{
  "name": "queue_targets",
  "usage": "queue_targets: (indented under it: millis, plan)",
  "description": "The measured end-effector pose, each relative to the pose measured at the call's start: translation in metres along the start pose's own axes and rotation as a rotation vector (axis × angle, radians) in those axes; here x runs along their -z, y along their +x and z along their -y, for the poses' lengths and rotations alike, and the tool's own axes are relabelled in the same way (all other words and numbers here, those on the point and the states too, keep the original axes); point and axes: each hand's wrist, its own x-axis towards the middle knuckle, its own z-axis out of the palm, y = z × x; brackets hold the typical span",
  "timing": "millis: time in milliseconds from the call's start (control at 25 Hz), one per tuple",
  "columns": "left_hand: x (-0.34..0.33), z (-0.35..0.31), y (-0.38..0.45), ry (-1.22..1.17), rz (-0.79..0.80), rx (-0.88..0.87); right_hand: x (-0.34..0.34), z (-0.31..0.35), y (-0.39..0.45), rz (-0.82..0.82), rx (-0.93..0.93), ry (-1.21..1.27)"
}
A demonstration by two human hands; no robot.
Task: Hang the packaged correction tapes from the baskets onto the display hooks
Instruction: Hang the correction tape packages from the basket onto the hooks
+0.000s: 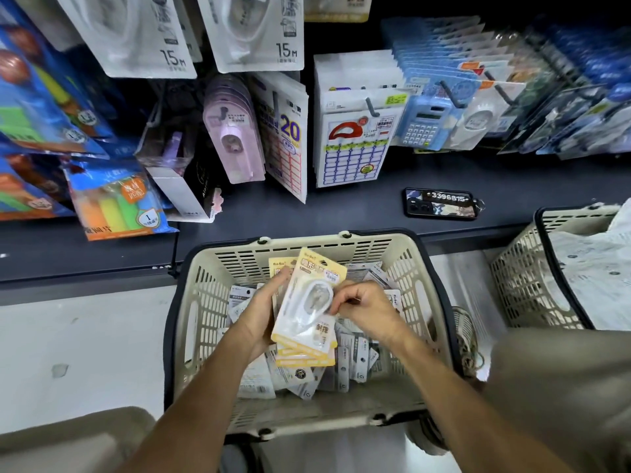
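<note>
A beige plastic basket [201, 302] with a dark rim stands on the floor below me, holding several loose grey-and-white correction tape packs [355, 363]. Above it my left hand [263, 312] grips a small stack of yellow-edged correction tape packs [307, 308] by their left side. My right hand [365, 308] pinches the right edge of the top pack, fingers curled. Display hooks [372, 105] stick out from the dark panel above the shelf, most carrying hung stationery packs.
A phone with a number tag [440, 203] lies on the dark shelf ledge [341, 213] behind the basket. A second beige basket [526, 278] with white packs stands at the right. Hung label sheets, calculators and highlighters crowd the display. My knees frame the bottom corners.
</note>
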Motion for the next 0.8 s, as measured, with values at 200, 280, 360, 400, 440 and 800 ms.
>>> queue_targets:
  millis: [200,280,360,400,440,800]
  plan:
    - [0.002,0.007,0.0,0.204,-0.154,-0.029,-0.022,0.004,0.001,-0.111,0.031,0.157]
    - [0.005,0.005,0.001,0.3,-0.114,-0.02,-0.015,0.006,0.005,-0.216,-0.084,0.343]
    - [0.0,0.004,0.001,0.393,-0.044,-0.026,-0.015,0.007,0.008,-0.174,-0.162,0.415]
    - [-0.002,0.004,0.002,0.411,-0.031,-0.023,-0.018,0.005,0.01,-0.166,-0.179,0.414]
    - [-0.004,0.005,0.002,0.413,-0.038,-0.022,-0.019,0.002,0.012,-0.217,-0.198,0.392]
    - [0.02,0.02,0.007,0.418,-0.27,-0.038,0.036,-0.042,-0.004,-0.195,-0.407,-1.231]
